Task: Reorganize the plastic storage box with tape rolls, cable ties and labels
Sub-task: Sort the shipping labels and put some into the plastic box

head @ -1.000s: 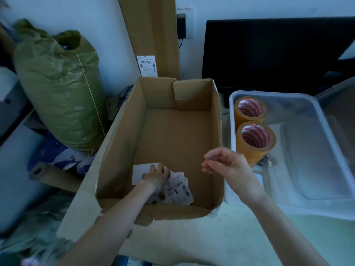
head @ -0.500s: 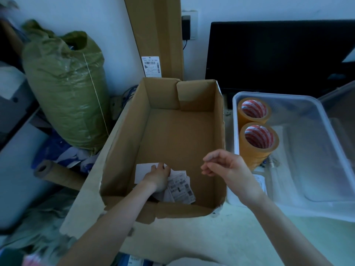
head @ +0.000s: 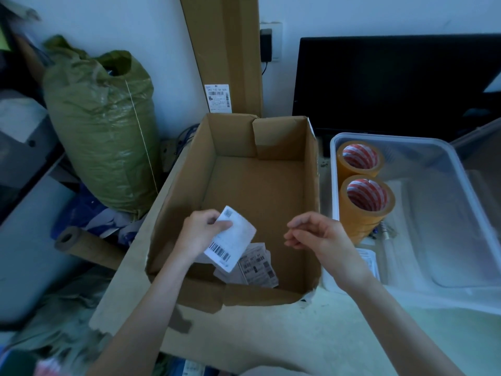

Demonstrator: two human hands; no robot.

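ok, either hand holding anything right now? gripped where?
The left hand pinches a white label by its upper left edge, lifted above the other labels in the cardboard box. The right hand holds nothing, fingers loosely curled.

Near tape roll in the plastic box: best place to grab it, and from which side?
Judging by its pose, from above. The near tape roll stands with its open core up, close against the plastic box wall on its left and the far roll behind. Put fingers into the core and thumb on the outer band on its right side, which is free.
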